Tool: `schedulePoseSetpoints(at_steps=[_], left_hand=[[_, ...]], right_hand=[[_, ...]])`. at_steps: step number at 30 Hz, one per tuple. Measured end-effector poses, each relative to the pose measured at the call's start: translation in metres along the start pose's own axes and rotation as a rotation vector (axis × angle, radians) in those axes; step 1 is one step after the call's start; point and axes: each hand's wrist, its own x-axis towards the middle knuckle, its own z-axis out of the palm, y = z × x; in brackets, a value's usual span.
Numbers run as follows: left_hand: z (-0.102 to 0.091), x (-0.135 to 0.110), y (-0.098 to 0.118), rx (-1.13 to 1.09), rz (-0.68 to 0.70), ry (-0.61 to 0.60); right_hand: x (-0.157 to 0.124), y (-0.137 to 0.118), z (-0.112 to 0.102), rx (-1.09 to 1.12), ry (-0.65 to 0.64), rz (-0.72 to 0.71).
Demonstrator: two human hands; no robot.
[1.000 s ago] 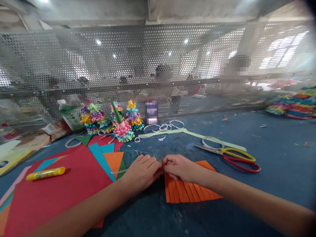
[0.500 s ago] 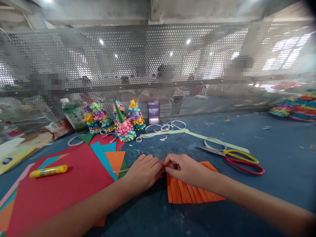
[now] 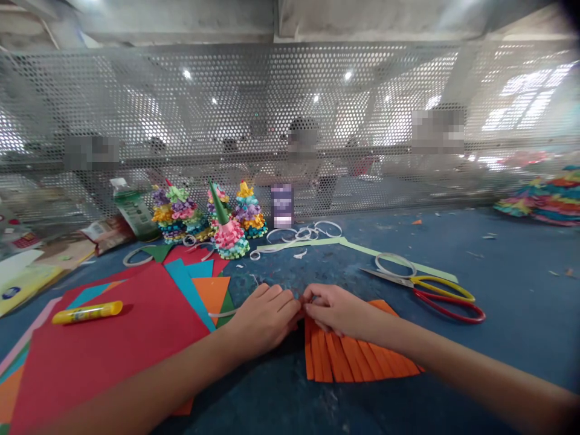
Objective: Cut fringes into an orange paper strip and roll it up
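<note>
Blue table (image 3: 521,260) — fringed orange paper (image 3: 351,361), scissors (image 3: 411,282)

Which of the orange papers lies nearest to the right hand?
The fringed orange paper, partly covered by the right hand; the other orange pieces lie left, in the coloured paper pile.

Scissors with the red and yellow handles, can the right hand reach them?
Probably yes: the scissors lie beyond the right forearm, handles uncovered, though the right hand is over the fringed orange paper.

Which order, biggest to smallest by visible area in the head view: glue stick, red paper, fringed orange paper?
1. Red paper
2. Fringed orange paper, partly covered by the right hand
3. Glue stick
</note>
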Motion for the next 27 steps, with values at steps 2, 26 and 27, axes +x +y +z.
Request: schedulePoseSetpoints(at_steps=[2, 26, 27], left_hand=[[0.000, 0.000, 0.000, 0.001, -0.003, 0.001], [0.002, 0.002, 0.001, 0.093, 0.010, 0.057], [0.001, 0.002, 0.001, 0.094, 0.004, 0.056]], right_hand=[[-0.003, -0.003, 0.000, -0.104, 0.073, -0.094], [-0.005, -0.003, -0.004, -0.217, 0.120, -0.121], [-0.004, -0.003, -0.004, -0.190, 0.099, -0.098]])
